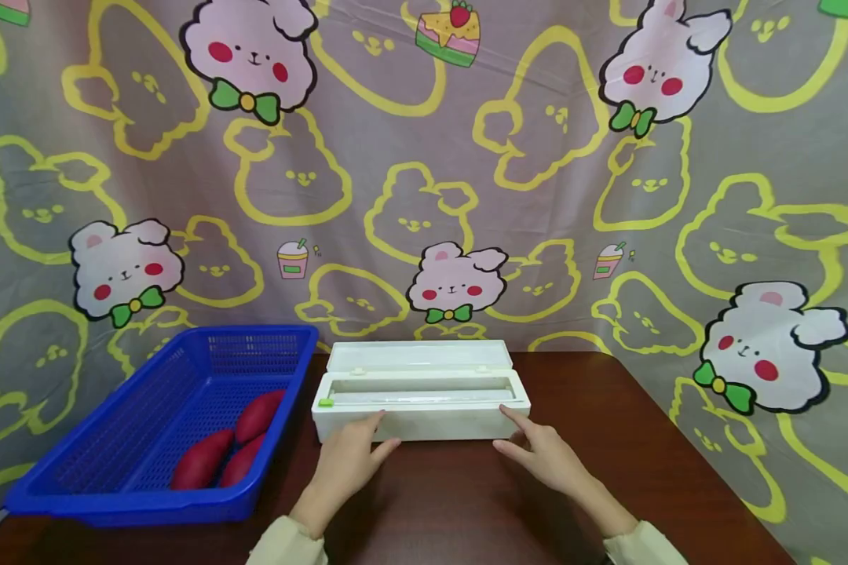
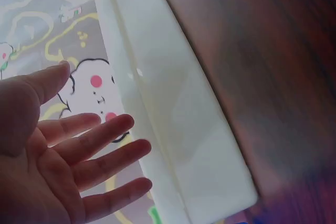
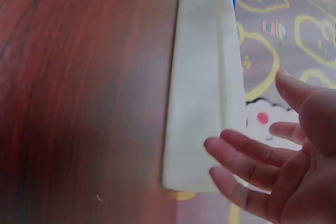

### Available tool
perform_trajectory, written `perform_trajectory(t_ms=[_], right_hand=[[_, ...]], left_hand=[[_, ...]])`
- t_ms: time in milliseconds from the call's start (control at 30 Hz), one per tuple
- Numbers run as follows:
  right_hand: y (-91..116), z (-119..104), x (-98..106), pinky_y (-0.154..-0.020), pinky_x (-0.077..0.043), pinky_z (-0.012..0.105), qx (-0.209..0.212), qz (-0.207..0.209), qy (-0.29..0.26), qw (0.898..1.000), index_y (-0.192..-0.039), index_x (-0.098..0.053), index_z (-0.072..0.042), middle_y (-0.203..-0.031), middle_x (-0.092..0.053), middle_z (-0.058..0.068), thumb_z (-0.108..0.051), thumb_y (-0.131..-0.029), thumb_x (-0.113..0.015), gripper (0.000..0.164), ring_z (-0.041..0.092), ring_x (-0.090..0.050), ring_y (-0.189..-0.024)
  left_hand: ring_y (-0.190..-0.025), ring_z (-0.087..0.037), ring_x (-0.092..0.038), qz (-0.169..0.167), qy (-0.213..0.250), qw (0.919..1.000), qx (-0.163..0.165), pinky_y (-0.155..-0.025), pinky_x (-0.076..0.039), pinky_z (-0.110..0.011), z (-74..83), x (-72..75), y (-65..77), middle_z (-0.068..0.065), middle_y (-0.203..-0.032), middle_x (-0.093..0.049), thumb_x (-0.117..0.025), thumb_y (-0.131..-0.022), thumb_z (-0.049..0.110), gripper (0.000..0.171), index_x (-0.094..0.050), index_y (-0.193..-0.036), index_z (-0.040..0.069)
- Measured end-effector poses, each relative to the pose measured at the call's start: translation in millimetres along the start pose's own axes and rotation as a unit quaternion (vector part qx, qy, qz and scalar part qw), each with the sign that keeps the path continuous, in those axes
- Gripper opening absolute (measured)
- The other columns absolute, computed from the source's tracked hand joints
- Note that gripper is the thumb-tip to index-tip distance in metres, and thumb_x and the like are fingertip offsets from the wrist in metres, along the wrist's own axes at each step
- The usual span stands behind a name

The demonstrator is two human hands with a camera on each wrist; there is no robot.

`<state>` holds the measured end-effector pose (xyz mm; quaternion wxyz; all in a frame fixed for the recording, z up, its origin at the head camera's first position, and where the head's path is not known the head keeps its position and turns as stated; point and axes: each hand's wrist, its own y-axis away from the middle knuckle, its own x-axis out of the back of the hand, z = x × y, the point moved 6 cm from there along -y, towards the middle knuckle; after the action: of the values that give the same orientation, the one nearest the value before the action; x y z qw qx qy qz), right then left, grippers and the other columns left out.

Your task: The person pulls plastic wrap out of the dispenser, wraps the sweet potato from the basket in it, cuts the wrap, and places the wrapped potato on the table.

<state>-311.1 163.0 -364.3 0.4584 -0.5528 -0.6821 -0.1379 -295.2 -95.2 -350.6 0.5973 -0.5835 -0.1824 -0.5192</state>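
A long white cling film dispenser box (image 1: 417,422) stands on the table with its lid (image 1: 418,357) tipped back. Inside lies a pale roll (image 1: 420,395), and a small green slider (image 1: 326,402) sits at the left end of the front rim. My left hand (image 1: 349,455) is at the front left of the box, its fingers loosely spread (image 2: 94,156). Toward the front right corner, my right hand (image 1: 547,459) has its fingers extended too (image 3: 257,161). Neither hand holds anything; whether the fingertips touch the box is hard to tell.
On the left stands a blue plastic basket (image 1: 159,506) holding several red, sweet-potato-like items (image 1: 203,459). Behind the brown wooden table (image 1: 586,392) hangs a grey curtain (image 1: 410,118) with cartoon rabbits. The table's right edge slants toward the front.
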Motion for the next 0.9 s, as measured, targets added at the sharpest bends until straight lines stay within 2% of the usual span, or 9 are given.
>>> perform_trajectory(t_ms=[167,400,500,667,767,833,900], right_hand=[[-10,19,1,-0.045,-0.046,0.027,-0.030,-0.005,-0.123,0.992,-0.128,-0.044,0.002,-0.076,-0.062,0.013,-0.020,-0.085,-0.061,0.051,0.021,-0.056,-0.053],[-21,31,6,-0.041,-0.047,0.033,-0.060,0.003,-0.243,0.968,-0.129,-0.038,0.007,-0.076,-0.061,0.024,-0.014,-0.088,-0.057,0.050,0.033,-0.058,-0.051],[-26,32,5,-0.042,-0.048,0.036,-0.060,-0.005,-0.266,0.962,-0.130,-0.036,0.008,-0.076,-0.060,0.027,-0.013,-0.089,-0.055,0.050,0.034,-0.058,-0.050],[-35,32,2,-0.044,-0.049,0.041,-0.062,-0.039,-0.273,0.959,-0.133,-0.032,0.006,-0.074,-0.060,0.028,-0.017,-0.091,-0.053,0.053,0.034,-0.058,-0.048],[-41,34,1,-0.044,-0.048,0.042,-0.073,-0.051,-0.272,0.958,-0.134,-0.031,0.005,-0.072,-0.061,0.027,-0.019,-0.091,-0.052,0.054,0.035,-0.058,-0.047],[-45,35,0,-0.043,-0.048,0.042,-0.082,-0.059,-0.272,0.957,-0.135,-0.030,0.005,-0.071,-0.061,0.027,-0.019,-0.092,-0.051,0.054,0.035,-0.059,-0.047],[-48,36,-2,-0.043,-0.048,0.041,-0.097,-0.069,-0.282,0.952,-0.135,-0.029,0.005,-0.070,-0.061,0.028,-0.019,-0.092,-0.049,0.053,0.033,-0.059,-0.046]], left_hand=[[-0.069,-0.021,-0.062,-0.007,0.045,0.9979,0.045,-0.051,-0.046,-0.035,-12.3,-1.0,-5.8,-0.005,-0.078,-0.066,-0.067,-0.079,0.029,0.049,-0.053,-0.118,0.003],[-0.055,-0.014,-0.053,-0.012,0.078,0.9917,0.102,-0.044,-0.039,-0.033,-33.8,-4.1,-15.6,0.006,-0.060,-0.056,-0.064,-0.082,0.030,0.051,-0.048,-0.125,0.008],[-0.056,-0.015,-0.052,-0.013,0.087,0.9881,0.126,-0.046,-0.040,-0.036,-42.0,-5.8,-17.3,0.005,-0.059,-0.052,-0.063,-0.082,0.030,0.049,-0.049,-0.124,0.007],[-0.070,-0.025,-0.060,-0.023,0.117,0.9795,0.162,-0.057,-0.044,-0.044,-51.9,-11.0,-19.9,-0.005,-0.071,-0.062,-0.059,-0.085,0.030,0.047,-0.049,-0.124,0.006],[-0.062,-0.020,-0.061,-0.032,0.148,0.9722,0.179,-0.060,-0.045,-0.044,-55.3,-14.6,-23.5,-0.003,-0.070,-0.064,-0.055,-0.087,0.030,0.046,-0.047,-0.126,0.006],[-0.052,-0.014,-0.058,-0.041,0.166,0.9663,0.192,-0.061,-0.044,-0.042,-57.9,-16.6,-25.6,0.002,-0.062,-0.062,-0.053,-0.089,0.029,0.046,-0.044,-0.128,0.005],[-0.046,-0.013,-0.057,-0.046,0.181,0.9615,0.201,-0.061,-0.044,-0.041,-60.8,-17.0,-27.1,0.003,-0.059,-0.061,-0.051,-0.090,0.026,0.046,-0.043,-0.129,0.004]])
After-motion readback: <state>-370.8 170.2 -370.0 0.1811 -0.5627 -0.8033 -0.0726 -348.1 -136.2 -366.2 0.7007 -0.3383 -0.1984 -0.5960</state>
